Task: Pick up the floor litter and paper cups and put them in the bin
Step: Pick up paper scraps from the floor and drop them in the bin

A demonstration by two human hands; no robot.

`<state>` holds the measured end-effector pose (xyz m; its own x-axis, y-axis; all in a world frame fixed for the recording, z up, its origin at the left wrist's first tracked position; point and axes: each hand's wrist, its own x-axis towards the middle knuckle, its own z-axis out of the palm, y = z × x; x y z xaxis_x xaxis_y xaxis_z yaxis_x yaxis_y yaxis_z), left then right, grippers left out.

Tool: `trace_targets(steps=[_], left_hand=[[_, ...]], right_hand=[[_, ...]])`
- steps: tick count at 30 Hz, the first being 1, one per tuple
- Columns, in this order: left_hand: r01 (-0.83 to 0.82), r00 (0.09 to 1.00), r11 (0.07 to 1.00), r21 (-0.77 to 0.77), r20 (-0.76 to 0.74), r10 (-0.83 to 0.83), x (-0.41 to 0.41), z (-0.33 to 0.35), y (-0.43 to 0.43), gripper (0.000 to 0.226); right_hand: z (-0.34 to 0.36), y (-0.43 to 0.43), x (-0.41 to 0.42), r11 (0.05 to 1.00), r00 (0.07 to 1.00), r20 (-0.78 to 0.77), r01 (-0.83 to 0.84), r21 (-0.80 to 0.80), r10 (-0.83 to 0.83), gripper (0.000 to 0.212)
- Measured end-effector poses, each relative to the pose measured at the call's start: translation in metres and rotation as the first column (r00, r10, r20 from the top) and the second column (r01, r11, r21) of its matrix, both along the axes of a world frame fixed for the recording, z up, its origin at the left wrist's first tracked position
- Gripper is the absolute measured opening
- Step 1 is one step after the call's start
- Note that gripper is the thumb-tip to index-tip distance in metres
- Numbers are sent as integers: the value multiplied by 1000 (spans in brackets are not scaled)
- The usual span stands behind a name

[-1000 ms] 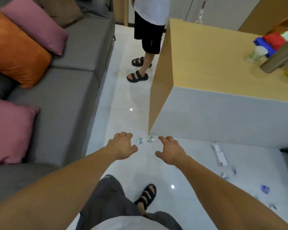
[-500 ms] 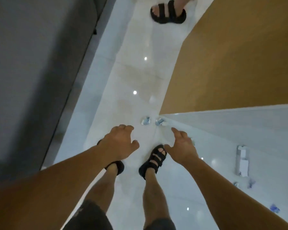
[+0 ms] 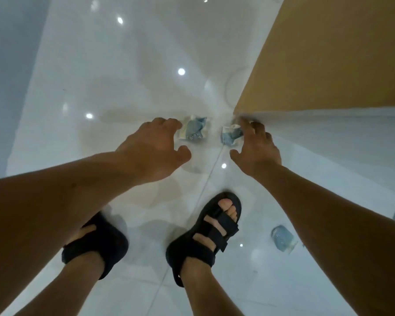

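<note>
Your left hand [image 3: 155,144], fingers spread and empty, has a crumpled wrapper [image 3: 193,131] on the floor [image 3: 123,76] just past its fingertips; your right hand [image 3: 255,148], equally spread, hovers just beside the second wrapper [image 3: 231,135].

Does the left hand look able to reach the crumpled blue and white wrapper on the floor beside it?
Probably yes. The left hand is open, fingertips right beside the left wrapper, with only bare floor between them. The right hand is at the other wrapper, out of its way.
</note>
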<state>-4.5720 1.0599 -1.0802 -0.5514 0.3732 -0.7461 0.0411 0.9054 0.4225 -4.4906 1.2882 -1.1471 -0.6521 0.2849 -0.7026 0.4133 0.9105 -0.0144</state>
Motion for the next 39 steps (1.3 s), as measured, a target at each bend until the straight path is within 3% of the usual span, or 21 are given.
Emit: trace_targets(steps=[4,9,11,14,18,21,25,28,31,34,37,39], left_hand=[[40,999,999,9,18,-40,13,-25,3,62],[30,997,1000,4,74,-30,23,6,-6,68],[-52,991,997,63,126,44,22,26,-8,74],[-316,920,934,164,294,259,16,53,-8,76],[-700,656,701,138,511,555,9,69,-17,56],[-775,596,619,127,471,651,9,69,-32,47],[-735,654,673,78,340,675,17,52,-52,43],[-675,723,738,29,229,652,18,33,-65,42],[-553,821,833,-26,155,549,18,12,-83,44],[-441,879,895,-69,169,446,18,-4,-100,47],[-386,902,920,-66,181,391,13,-13,-112,49],[-396,898,917,-54,183,399,5,-11,-116,51]], right_hand=[[-22,-3,11,999,989,-149,7,-33,-12,59],[27,-48,25,914,954,-179,159,-374,-239,56],[61,-71,26,862,941,-220,121,-493,-258,56],[97,-95,21,801,910,-280,88,-592,-307,57],[116,-117,4,744,863,-339,62,-665,-375,57],[117,-134,-3,679,871,-279,82,-729,-404,61],[104,-147,1,642,903,-244,44,-766,-353,66],[79,-136,-3,713,947,-232,-5,-701,-222,78],[39,-106,-21,922,928,-360,-220,-319,97,88],[1,-83,-41,935,915,-227,-352,-43,334,90],[-24,-83,-45,906,899,-143,-423,-28,415,70],[-26,-90,-45,925,921,-162,-370,-83,354,56]])
